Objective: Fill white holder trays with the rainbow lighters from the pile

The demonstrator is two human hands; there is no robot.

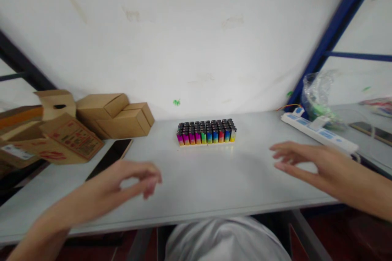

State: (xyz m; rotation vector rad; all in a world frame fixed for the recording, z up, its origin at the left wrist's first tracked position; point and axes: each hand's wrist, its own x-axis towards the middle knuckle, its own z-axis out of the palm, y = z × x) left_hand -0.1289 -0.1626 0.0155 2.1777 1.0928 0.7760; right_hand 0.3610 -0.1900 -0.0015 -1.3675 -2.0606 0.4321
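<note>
Several lighters (206,132) stand upright in tight rows near the middle of the table. They have black tops and bodies running from purple through green, blue and red to yellow. My left hand (128,179) hovers over the table in front of them to the left, slightly blurred. Its fingers are loosely curved near the thumb, and nothing shows in them. On the right side my right hand (306,161) is also raised above the table, its thumb apart from the fingers, holding nothing. Neither hand touches the lighters.
Closed cardboard boxes (122,116) and an opened, printed carton (70,138) stand at the left. A dark phone-like slab (112,155) lies partly behind my left hand. At the right are a white power strip (318,132) and a clear plastic bag (320,94). A white wall (196,49) rises behind.
</note>
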